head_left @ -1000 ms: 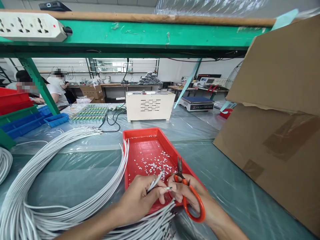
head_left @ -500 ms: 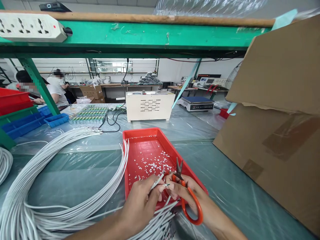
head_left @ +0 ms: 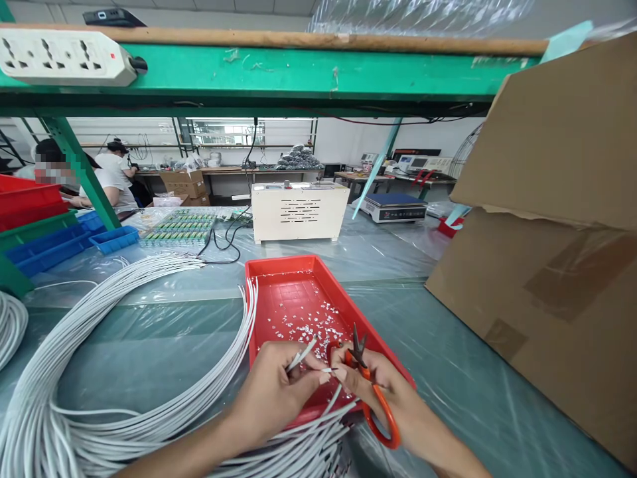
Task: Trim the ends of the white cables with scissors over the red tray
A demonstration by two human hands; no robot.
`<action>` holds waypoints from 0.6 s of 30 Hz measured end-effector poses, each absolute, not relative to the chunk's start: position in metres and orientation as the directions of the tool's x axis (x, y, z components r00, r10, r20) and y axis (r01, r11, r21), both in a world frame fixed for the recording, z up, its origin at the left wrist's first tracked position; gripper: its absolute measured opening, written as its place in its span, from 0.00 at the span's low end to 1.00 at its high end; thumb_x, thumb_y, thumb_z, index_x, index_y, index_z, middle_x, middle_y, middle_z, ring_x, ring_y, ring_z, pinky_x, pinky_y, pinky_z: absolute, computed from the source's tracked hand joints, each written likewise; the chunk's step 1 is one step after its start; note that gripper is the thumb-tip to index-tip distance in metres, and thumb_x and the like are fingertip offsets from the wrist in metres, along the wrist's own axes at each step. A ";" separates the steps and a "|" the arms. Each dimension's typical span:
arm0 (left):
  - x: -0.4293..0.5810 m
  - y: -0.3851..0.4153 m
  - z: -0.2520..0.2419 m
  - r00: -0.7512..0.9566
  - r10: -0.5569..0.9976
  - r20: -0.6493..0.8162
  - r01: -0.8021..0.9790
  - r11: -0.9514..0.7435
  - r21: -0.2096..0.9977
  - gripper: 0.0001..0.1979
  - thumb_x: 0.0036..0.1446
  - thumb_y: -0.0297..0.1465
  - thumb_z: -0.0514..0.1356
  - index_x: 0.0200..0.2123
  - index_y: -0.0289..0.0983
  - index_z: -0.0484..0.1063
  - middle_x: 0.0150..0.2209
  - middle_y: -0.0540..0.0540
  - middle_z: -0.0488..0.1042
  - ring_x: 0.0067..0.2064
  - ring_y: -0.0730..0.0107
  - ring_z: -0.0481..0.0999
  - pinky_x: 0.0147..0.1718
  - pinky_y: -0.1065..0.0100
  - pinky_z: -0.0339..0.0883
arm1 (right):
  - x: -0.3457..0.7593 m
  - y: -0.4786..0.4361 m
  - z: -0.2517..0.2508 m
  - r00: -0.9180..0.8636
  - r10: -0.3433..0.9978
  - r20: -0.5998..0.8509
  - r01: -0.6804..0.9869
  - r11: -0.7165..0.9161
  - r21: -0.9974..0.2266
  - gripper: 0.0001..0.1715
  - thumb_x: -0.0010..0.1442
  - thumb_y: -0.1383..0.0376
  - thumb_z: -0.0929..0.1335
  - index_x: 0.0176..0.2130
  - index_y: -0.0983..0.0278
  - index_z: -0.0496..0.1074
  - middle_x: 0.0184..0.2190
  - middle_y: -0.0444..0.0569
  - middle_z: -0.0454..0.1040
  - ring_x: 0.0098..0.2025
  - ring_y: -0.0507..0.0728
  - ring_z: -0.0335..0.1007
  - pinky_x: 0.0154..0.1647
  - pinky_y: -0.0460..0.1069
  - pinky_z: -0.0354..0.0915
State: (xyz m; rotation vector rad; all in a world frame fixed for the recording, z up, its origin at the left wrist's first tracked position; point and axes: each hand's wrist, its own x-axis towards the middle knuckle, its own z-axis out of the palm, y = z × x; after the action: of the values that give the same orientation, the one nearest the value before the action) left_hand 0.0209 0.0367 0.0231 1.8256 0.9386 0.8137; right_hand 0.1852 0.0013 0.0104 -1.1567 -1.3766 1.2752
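My left hand (head_left: 279,388) pinches a white cable (head_left: 302,353), whose tip points up and to the right. Orange-handled scissors (head_left: 382,411) rest in my right hand (head_left: 371,382), blades pointing up and slightly parted. The thumb and finger of that hand also pinch at the thin dark-tipped end by my left fingertips. Both hands are over the near part of a red tray (head_left: 358,315) scattered with small white scraps (head_left: 313,326). A thick bundle of white cables (head_left: 64,372) curves round on the left, and its near ends lie below my hands.
A cream metal box (head_left: 300,212) stands behind the tray, with a scale (head_left: 391,207) to its right. Large cardboard (head_left: 547,265) rises on the right. Blue bins (head_left: 114,240) and circuit boards (head_left: 176,228) sit at left. A green shelf beam (head_left: 279,73) crosses overhead. Two people sit beyond.
My left hand has shifted slightly left and turned, so the cable sits further left. The scissors have dipped a little in my right hand, and the fingertips still meet over the tray.
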 end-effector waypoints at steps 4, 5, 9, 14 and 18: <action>0.021 0.033 0.027 0.453 0.858 0.243 0.245 -0.382 0.891 0.09 0.50 0.33 0.59 0.26 0.32 0.74 0.22 0.48 0.71 0.22 0.77 0.61 0.21 0.74 0.52 | 0.184 0.004 0.007 -0.158 0.987 0.024 0.076 0.036 -0.996 0.14 0.53 0.57 0.67 0.36 0.63 0.67 0.30 0.45 0.64 0.31 0.52 0.58 0.33 0.45 0.59; 0.021 0.033 0.028 0.442 0.870 0.218 0.233 -0.346 0.909 0.09 0.50 0.33 0.59 0.26 0.32 0.74 0.21 0.49 0.70 0.21 0.77 0.60 0.21 0.74 0.52 | 0.183 0.004 0.006 -0.142 0.989 0.034 0.061 0.043 -0.997 0.13 0.52 0.57 0.67 0.36 0.63 0.67 0.29 0.44 0.64 0.31 0.52 0.58 0.33 0.45 0.59; 0.021 0.040 0.029 0.490 0.868 0.085 0.130 -0.169 0.977 0.11 0.51 0.34 0.58 0.24 0.31 0.74 0.21 0.49 0.71 0.22 0.77 0.62 0.22 0.75 0.54 | 0.181 0.006 0.007 -0.109 0.990 0.084 0.005 0.085 -0.996 0.11 0.51 0.59 0.68 0.30 0.64 0.67 0.24 0.42 0.62 0.27 0.50 0.57 0.27 0.43 0.57; 0.019 0.045 0.030 0.585 0.807 -0.083 0.080 0.044 0.996 0.15 0.50 0.39 0.58 0.24 0.31 0.72 0.19 0.51 0.71 0.14 0.84 0.53 0.13 0.76 0.44 | 0.189 0.016 0.005 0.051 0.988 0.148 0.128 0.140 -0.982 0.13 0.53 0.57 0.65 0.26 0.64 0.65 0.21 0.41 0.63 0.22 0.50 0.58 0.22 0.44 0.55; 0.021 0.044 0.022 0.647 0.740 -0.185 -0.005 0.246 0.969 0.13 0.49 0.36 0.59 0.27 0.30 0.73 0.21 0.48 0.73 0.12 0.86 0.50 0.12 0.75 0.38 | 0.201 0.025 -0.001 0.070 0.953 0.295 0.645 0.182 -0.742 0.11 0.56 0.60 0.61 0.25 0.62 0.66 0.23 0.44 0.68 0.29 0.55 0.65 0.36 0.49 0.59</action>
State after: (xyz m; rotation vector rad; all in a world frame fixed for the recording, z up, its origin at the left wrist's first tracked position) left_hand 0.0205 0.0441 0.0220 1.2309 0.7311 0.5752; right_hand 0.2008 0.0245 -0.0015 -1.5422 -1.6537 0.4820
